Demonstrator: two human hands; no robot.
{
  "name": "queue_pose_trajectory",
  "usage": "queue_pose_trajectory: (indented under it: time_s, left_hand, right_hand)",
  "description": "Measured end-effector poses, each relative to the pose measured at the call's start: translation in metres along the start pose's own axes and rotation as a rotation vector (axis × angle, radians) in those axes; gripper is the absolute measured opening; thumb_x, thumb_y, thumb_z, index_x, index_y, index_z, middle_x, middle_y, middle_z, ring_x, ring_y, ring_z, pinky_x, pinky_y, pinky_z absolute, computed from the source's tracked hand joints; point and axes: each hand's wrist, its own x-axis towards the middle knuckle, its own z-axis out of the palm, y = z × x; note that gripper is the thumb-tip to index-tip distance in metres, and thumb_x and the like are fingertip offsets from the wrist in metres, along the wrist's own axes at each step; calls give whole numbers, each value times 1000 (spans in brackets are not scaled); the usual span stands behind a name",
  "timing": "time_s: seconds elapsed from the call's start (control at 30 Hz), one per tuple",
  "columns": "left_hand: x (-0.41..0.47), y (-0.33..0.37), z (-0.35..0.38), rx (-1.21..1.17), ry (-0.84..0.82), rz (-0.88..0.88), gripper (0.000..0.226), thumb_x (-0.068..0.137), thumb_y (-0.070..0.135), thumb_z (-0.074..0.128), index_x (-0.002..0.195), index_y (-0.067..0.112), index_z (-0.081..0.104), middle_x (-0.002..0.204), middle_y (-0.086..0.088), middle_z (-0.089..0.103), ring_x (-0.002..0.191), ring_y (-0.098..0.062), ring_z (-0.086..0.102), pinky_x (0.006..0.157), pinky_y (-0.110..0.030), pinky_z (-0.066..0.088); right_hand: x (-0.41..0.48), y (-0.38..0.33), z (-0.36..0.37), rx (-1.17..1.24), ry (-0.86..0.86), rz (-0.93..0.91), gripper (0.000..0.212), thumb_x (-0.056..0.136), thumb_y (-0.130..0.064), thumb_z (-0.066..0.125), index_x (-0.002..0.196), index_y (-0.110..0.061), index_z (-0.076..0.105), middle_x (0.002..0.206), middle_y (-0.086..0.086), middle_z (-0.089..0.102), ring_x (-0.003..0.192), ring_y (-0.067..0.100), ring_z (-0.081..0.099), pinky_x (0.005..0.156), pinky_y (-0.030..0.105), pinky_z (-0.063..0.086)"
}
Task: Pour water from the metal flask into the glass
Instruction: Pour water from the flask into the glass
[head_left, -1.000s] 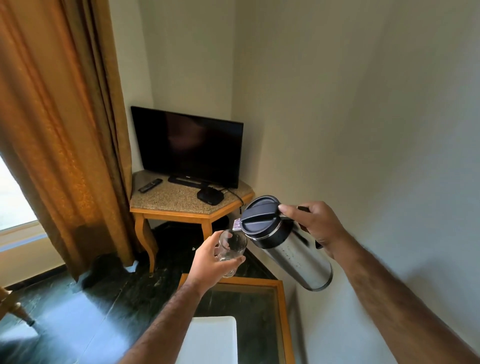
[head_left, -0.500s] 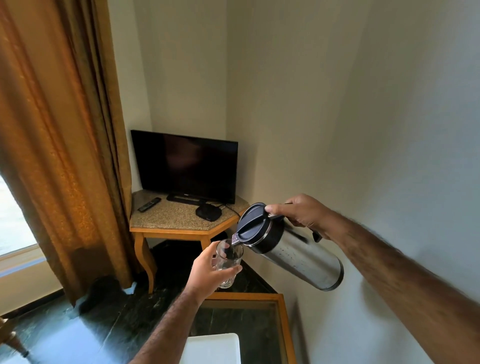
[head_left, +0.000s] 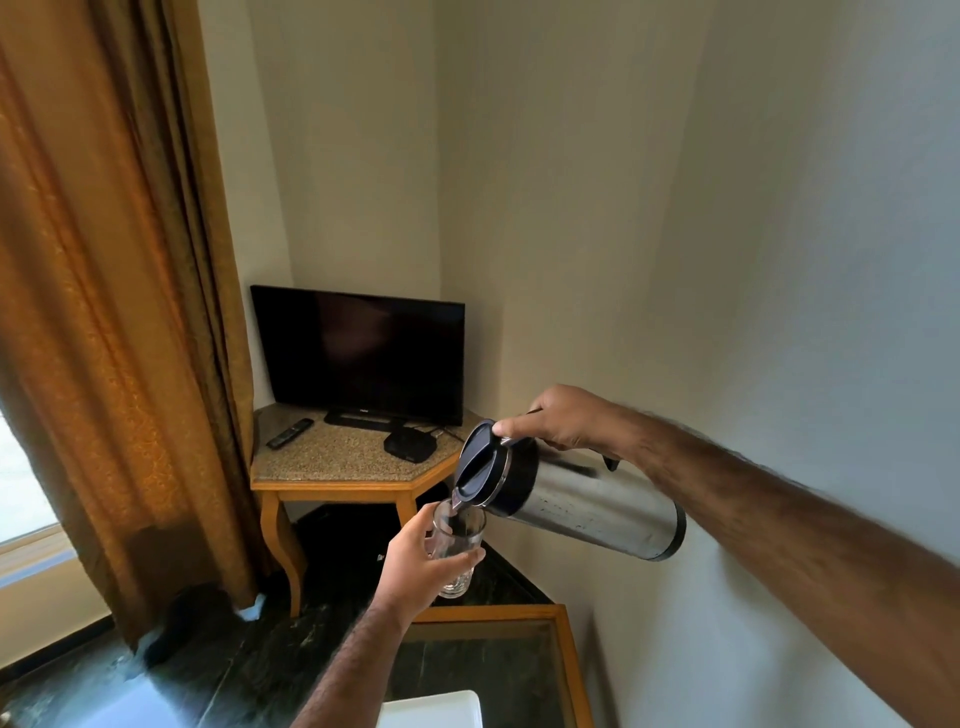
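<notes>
The right hand (head_left: 563, 421) grips the handle of the metal flask (head_left: 571, 499), fingers closed around it, thumb pressed on the edge of the black lid (head_left: 478, 462). The flask is held in the air and tilted steeply, nearly horizontal, with its base toward the right wall and its spout (head_left: 458, 500) pointing down-left. The spout sits directly over the rim of the glass (head_left: 457, 545), at or just inside the opening; contact cannot be determined. The left hand (head_left: 415, 564) holds the clear glass upright in the air, fingers wrapped around its side, thumb across the front. Water flow and fill level cannot be resolved. Below the glass lies a glass-topped table (head_left: 493, 616) with a wooden frame. Behind, a television (head_left: 358, 353), a remote control (head_left: 290, 433) and a black set-top box (head_left: 409, 444) rest on a corner table (head_left: 332, 486) beside an orange curtain (head_left: 114, 312).
</notes>
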Motion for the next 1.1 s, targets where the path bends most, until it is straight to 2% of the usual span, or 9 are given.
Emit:
queue_pose_trajectory:
  time_s: [0.13, 0.27, 0.37, 0.5, 0.6, 0.73, 0.83, 0.97, 1.1]
  left_hand:
    - [-1, 0, -2, -9, -3, 0, 57, 74, 20, 93, 109, 50, 60, 109, 13, 76, 103, -8, 74, 85, -25, 58]
    - [0, 0, -5, -26, 6, -3, 58, 74, 21, 93, 112, 50, 60, 111, 13, 76, 102, -6, 74, 85, -24, 55]
    - [2, -1, -7, -33, 8, -6, 58, 74, 20, 93, 114, 48, 61, 108, 13, 78, 101, -4, 74, 87, -26, 56]
    - [5, -3, -7, -46, 3, -5, 58, 73, 18, 93, 116, 43, 63, 108, 14, 80, 103, -7, 76, 92, -34, 59]
    - [6, -3, -7, -45, 0, -6, 57, 74, 18, 93, 116, 42, 64, 109, 10, 80, 105, -8, 76, 92, -33, 60]
    - [4, -1, -5, -44, 1, -2, 58, 75, 15, 92, 109, 49, 59, 103, 15, 78, 96, 0, 75, 80, -19, 58]
    - [4, -1, -3, -42, 12, -1, 57, 75, 16, 92, 108, 49, 59, 107, 12, 77, 99, -4, 75, 87, -27, 59]
    - [5, 1, -2, -46, 17, 0, 57, 77, 14, 91, 106, 50, 56, 106, 12, 76, 90, 6, 73, 76, -15, 52]
    - [6, 1, -1, -37, 16, -3, 55, 77, 15, 91, 108, 47, 59, 109, 8, 77, 92, 11, 73, 81, -21, 61]
  right_hand:
    - [5, -15, -1, -50, -33, 6, 79, 78, -68, 75, 99, 8, 74, 50, -9, 30, 52, 14, 31, 59, 33, 27]
    - [11, -27, -2, -87, -92, 19, 61, 82, -63, 75, 79, -3, 73, 56, -5, 38, 52, 14, 35, 58, 30, 32]
    - [16, -32, -3, -107, -133, 41, 55, 76, -68, 75, 60, -19, 56, 54, -5, 35, 51, 14, 31, 57, 31, 31]
    - [21, -37, -1, -131, -160, 44, 58, 77, -66, 77, 55, -24, 43, 52, -6, 34, 49, 14, 29, 55, 31, 30]
    - [23, -41, 0, -143, -191, 37, 56, 82, -62, 76, 50, -24, 50, 52, -5, 34, 47, 14, 29, 53, 29, 29]
    - [25, -49, 0, -145, -225, 26, 62, 87, -57, 75, 33, -30, 59, 52, -6, 34, 47, 13, 30, 53, 28, 30]
    - [29, -51, -1, -131, -213, 29, 61, 87, -55, 76, 38, -24, 57, 52, -6, 36, 48, 13, 33, 52, 27, 31]
    - [31, -52, -1, -186, -219, 20, 48, 89, -56, 74, 61, -21, 54, 58, -5, 43, 50, 11, 38, 51, 24, 35]
    - [34, -53, -1, -185, -260, 12, 43, 90, -54, 73, 67, -19, 63, 60, -4, 42, 52, 12, 38, 51, 24, 35]
